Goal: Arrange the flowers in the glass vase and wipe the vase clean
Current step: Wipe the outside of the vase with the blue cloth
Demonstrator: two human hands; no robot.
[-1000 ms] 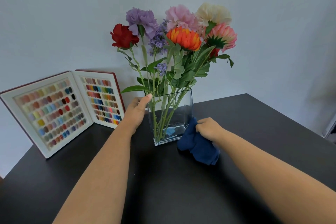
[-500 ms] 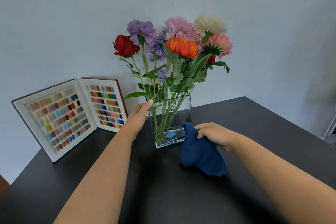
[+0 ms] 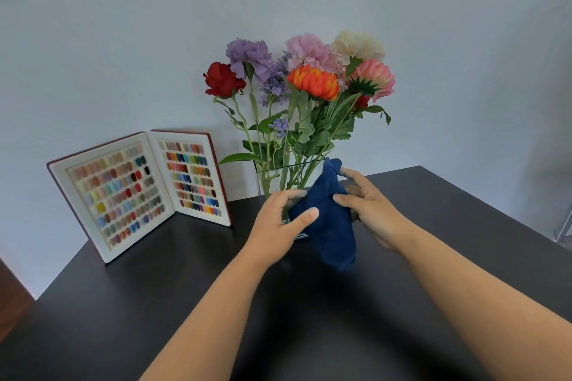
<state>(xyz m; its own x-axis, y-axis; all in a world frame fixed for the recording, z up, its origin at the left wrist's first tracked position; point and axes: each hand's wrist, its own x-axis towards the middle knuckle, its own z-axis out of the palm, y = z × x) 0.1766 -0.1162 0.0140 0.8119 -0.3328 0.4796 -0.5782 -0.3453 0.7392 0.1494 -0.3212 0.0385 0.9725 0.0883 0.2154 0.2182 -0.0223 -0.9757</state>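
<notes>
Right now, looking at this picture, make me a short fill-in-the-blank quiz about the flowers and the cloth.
1. Both hands hold a cloth whose colour is ____.
2. The glass vase stands on a ____ table.
3. The flower furthest left in the bunch is the ____ rose.
4. Left of the vase stands an open ____ of colour swatches.

Missing words: blue; black; red; book

I face a plain pale wall (image 3: 123,40) in soft light; my black table (image 3: 154,303) meets it, brown floor (image 3: 12,303) at left.
</notes>
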